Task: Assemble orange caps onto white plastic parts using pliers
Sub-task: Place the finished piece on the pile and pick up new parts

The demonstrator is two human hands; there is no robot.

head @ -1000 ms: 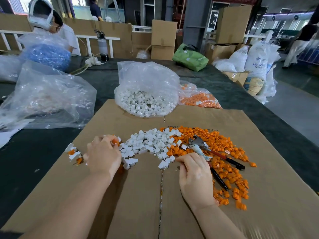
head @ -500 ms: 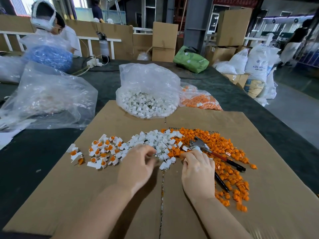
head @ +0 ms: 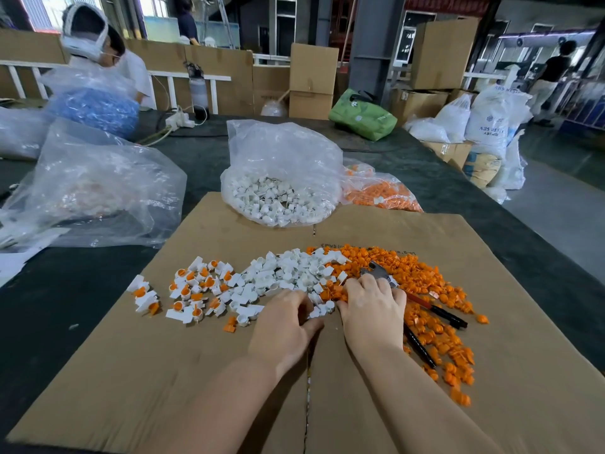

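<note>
The left hand (head: 284, 326) had come back from the finished pieces (head: 193, 290) (fingers curled into white parts (head: 288, 273), hold unclear); the right hand (head: 373, 309) kept the pliers (head: 379, 275), so another piece starts.

Both forearms bare up to the frame edge, no sleeves or cuffs in view. Left hand (head: 281, 326) and right hand (head: 373, 309) have no gloves, no rings, no watch or wristband. Nails look short & plain on the fingers (head: 368, 281) that show; no tape, no markings.

Left hand (head: 284, 326) moved right to white parts (head: 288, 276).
</note>
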